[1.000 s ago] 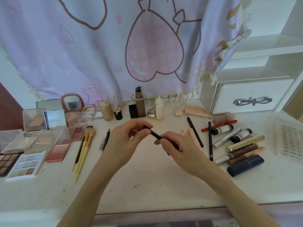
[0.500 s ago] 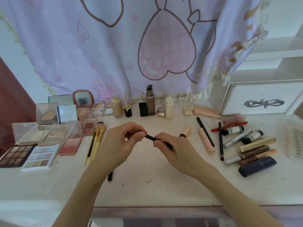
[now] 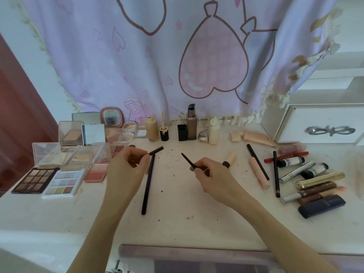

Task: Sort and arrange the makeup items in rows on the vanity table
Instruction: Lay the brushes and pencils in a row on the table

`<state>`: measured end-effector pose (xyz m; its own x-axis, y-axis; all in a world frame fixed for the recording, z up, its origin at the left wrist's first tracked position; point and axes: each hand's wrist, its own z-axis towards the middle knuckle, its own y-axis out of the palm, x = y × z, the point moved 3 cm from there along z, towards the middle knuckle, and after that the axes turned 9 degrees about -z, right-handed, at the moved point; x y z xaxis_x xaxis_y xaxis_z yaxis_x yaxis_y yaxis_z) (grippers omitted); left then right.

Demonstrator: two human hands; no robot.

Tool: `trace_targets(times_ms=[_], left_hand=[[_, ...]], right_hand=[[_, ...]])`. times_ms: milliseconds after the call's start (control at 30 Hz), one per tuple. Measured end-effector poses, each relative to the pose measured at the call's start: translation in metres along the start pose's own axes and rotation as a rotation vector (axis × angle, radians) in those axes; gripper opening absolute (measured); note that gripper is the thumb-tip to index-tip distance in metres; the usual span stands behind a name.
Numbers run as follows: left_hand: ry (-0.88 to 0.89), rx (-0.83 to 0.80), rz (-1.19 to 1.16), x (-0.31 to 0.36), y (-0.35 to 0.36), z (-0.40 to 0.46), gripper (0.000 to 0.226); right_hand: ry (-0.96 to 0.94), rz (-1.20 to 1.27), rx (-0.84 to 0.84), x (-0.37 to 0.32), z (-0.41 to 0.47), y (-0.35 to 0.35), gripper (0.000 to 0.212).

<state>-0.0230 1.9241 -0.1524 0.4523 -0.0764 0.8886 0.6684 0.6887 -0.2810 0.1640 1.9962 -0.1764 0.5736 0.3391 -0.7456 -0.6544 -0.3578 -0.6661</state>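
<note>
My left hand (image 3: pixel 126 170) pinches a short dark pencil cap (image 3: pixel 156 150) above the vanity table (image 3: pixel 177 219). My right hand (image 3: pixel 212 176) grips a thin dark makeup pencil (image 3: pixel 188 160), its bare tip pointing up and left toward the cap, a gap between them. A long dark pencil (image 3: pixel 147 184) lies on the table beside my left hand. Eyeshadow palettes (image 3: pixel 49 182) and compacts lie at the left. Bottles (image 3: pixel 192 125) stand in a row at the back. Tubes, pencils and lipsticks (image 3: pixel 307 178) lie grouped at the right.
A purple curtain with pink shapes hangs behind the table. A white drawer unit (image 3: pixel 323 127) stands at the back right. A pink tube (image 3: pixel 259 172) and a black pencil (image 3: pixel 258 164) lie right of my right hand. A small beige tube (image 3: pixel 229 160) sits near my right knuckles.
My hands have pulled apart: the cap came off the pencil, the left hand taking it left, the right hand keeping the pencil. The view shifted left, and the long dark pencil now shows fully.
</note>
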Motion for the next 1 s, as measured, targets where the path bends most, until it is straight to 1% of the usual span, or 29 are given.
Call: trace_targets(times_ms=[67, 133, 233, 367, 467, 567, 633, 700, 733, 867, 933, 1000], left_hand=[[0.03, -0.018, 0.14, -0.004, 0.011, -0.006, 0.008], [0.096, -0.043, 0.287, -0.005, 0.023, -0.009, 0.009], [0.178, -0.088, 0.449, -0.001, 0.035, -0.008, 0.012], [0.203, -0.162, 0.628, -0.009, 0.043, -0.01, 0.017], [0.207, -0.19, 0.695, -0.017, 0.044, -0.012, 0.015], [0.225, -0.197, 0.675, -0.022, 0.041, -0.013, 0.021], [0.211, -0.167, 0.603, -0.023, 0.034, -0.012, 0.024], [0.171, -0.142, 0.54, -0.026, 0.026, -0.011, 0.028], [0.148, -0.143, 0.513, -0.028, 0.023, -0.011, 0.03], [0.097, -0.186, 0.436, -0.035, 0.017, -0.014, 0.033], [0.093, -0.205, 0.42, -0.036, 0.017, -0.014, 0.032], [0.094, -0.213, 0.412, -0.037, 0.016, -0.014, 0.031]], right_hand=[[0.067, 0.009, 0.036, -0.005, 0.012, 0.006, 0.015], [0.104, -0.033, 0.068, -0.011, 0.025, 0.013, 0.018], [0.16, -0.024, 0.062, -0.019, 0.04, 0.025, 0.023], [0.195, -0.04, 0.051, -0.02, 0.051, 0.036, 0.022], [0.202, -0.071, 0.071, -0.02, 0.053, 0.041, 0.025], [0.18, -0.098, 0.11, -0.023, 0.053, 0.043, 0.028], [0.182, -0.03, 0.12, -0.024, 0.053, 0.045, 0.029], [0.181, 0.05, 0.114, -0.024, 0.05, 0.047, 0.025], [0.145, 0.024, 0.112, -0.024, 0.049, 0.048, 0.023], [-0.149, -0.358, 0.074, -0.025, 0.039, 0.053, 0.028], [-0.248, -0.484, 0.029, -0.022, 0.034, 0.059, 0.031], [-0.296, -0.537, 0.007, -0.02, 0.029, 0.064, 0.034]])
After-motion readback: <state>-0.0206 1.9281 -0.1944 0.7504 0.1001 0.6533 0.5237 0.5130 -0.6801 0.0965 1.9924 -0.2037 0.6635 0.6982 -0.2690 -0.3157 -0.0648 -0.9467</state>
